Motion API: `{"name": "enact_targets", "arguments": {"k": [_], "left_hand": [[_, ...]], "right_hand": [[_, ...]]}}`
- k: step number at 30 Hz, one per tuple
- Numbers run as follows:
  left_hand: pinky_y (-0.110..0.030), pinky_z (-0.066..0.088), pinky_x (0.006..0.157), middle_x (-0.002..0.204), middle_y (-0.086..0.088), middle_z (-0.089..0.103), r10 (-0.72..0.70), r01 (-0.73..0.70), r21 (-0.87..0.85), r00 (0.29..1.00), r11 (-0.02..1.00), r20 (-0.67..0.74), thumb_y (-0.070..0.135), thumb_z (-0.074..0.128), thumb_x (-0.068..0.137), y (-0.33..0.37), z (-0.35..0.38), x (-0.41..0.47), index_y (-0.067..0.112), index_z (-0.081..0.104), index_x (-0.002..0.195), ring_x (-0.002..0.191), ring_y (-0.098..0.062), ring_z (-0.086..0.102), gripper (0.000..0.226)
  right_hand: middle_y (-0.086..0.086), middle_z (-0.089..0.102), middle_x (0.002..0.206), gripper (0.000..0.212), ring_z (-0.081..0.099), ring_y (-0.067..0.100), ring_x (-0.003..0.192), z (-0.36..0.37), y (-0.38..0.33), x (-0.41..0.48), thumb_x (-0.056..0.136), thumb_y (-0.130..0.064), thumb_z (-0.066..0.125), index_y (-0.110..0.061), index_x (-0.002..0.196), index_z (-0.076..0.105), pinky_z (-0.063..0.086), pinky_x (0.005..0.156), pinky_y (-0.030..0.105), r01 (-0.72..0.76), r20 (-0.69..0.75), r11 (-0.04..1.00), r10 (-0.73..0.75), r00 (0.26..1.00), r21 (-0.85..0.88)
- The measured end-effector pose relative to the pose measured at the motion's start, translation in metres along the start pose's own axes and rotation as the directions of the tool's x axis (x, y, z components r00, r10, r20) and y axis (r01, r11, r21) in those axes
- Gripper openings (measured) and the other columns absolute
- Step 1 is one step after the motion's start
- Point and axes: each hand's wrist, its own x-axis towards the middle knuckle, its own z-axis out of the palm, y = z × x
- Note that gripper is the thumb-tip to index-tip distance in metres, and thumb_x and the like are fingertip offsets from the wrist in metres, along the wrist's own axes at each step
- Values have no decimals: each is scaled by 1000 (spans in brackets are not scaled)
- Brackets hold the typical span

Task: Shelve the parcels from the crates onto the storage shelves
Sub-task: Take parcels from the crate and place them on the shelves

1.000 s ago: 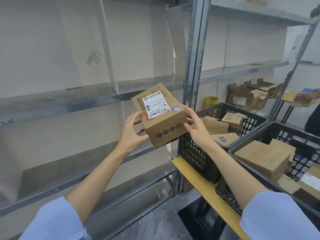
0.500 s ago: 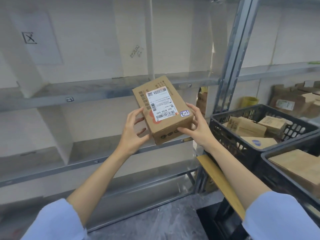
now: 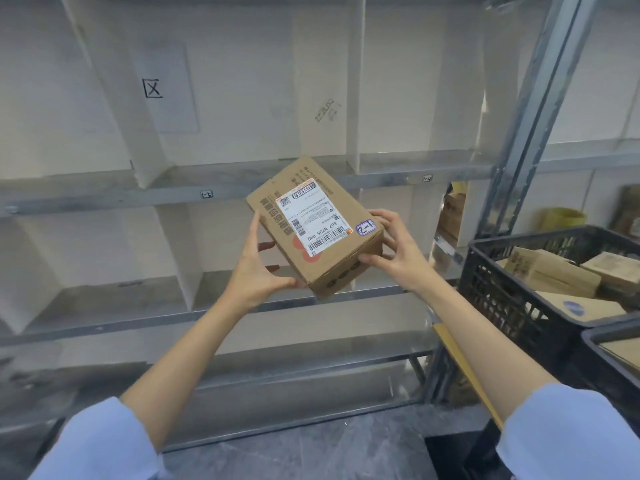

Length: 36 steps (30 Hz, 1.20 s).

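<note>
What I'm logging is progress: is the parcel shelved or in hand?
In hand: left hand and right hand grip the tilted parcel.

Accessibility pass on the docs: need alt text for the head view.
A left hand and right hand hold a tilted, labelled cardboard parcel before metal storage shelves split by white dividers. At right, a black crate holds more boxes.

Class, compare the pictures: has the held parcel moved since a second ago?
Yes. The parcel has moved left, away from the grey upright post and the black crate that it was beside, and is now in front of the shelf bays.
</note>
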Motion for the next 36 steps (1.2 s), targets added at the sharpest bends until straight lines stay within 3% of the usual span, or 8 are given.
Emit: {"name": "enact_targets", "arguments": {"k": [2, 4, 9, 13, 16, 25, 30, 36], "left_hand": [[-46, 50, 97, 154, 20, 20, -11, 12, 17, 1000, 1000, -22, 44, 94, 45, 1, -13, -3, 38, 2, 153, 125, -9, 45, 142], [-51, 53, 93, 153, 21, 20, -17, 18, 24, 999, 1000, -36, 42, 96, 45, -1, -22, -5, 37, 4, 154, 124, -12, 49, 143], [-43, 58, 85, 152, 16, 23, -15, 18, 35, 996, 999, -85, 41, 91, 44, -7, -41, -13, 33, 10, 155, 121, -13, 52, 137], [-40, 59, 84, 155, 14, 22, -17, 22, 33, 988, 999, -153, 47, 91, 42, -12, -55, -21, 36, 12, 154, 118, -8, 52, 137], [-40, 58, 85, 153, 17, 23, -18, 23, 25, 981, 999, -193, 52, 92, 40, -15, -70, -27, 38, 15, 153, 117, -4, 52, 137], [-47, 48, 101, 150, 10, 31, -48, 67, 42, 934, 997, -355, 49, 90, 47, -32, -147, -29, 30, 23, 151, 131, -12, 42, 124], [-41, 46, 103, 150, 7, 32, -33, 53, 55, 948, 997, -317, 36, 91, 52, -42, -175, -33, 30, 33, 146, 134, -9, 40, 111], [-31, 52, 96, 133, 1, 38, -42, 62, 44, 932, 997, -361, 34, 91, 50, -50, -194, -49, 25, 46, 139, 122, -13, 50, 100]], "right_hand": [[-23, 54, 130, 67, 50, -4, 123, 8, -4, 4, 84, -8, 76, -34, 133, 39, 49, 95, 21, 2, 26, 1000, -3, 1000, 24], [-22, 53, 132, 68, 48, -11, 120, 15, -8, 9, 83, -8, 77, -35, 132, 38, 47, 91, 13, 3, 56, 999, -5, 998, 33], [-12, 58, 132, 68, 52, -19, 110, 40, -19, 17, 83, -20, 79, -30, 136, 38, 40, 86, 2, -29, 73, 989, 18, 997, 146], [-10, 65, 124, 56, 60, 3, 112, 70, -25, 29, 83, -39, 75, -36, 129, 43, 48, 86, 22, -49, 6, 970, 49, 999, 240], [-8, 67, 121, 46, 62, 13, 111, 90, -25, 38, 85, -38, 74, -39, 123, 47, 50, 86, 33, -38, -39, 960, 51, 998, 277], [-3, 69, 118, 50, 64, 6, 98, 120, -46, 43, 91, -25, 70, -27, 134, 45, 50, 75, 18, -24, 9, 959, 22, 1000, 284], [-6, 72, 113, 54, 65, 10, 108, 137, -54, 44, 89, -23, 72, -24, 133, 40, 51, 96, 31, -54, 10, 960, 53, 999, 275], [-6, 48, 144, 57, 55, 6, 126, 164, -64, 46, 68, -34, 83, -23, 105, 42, 45, 108, 45, 20, -136, 958, 21, 990, 288]]}}
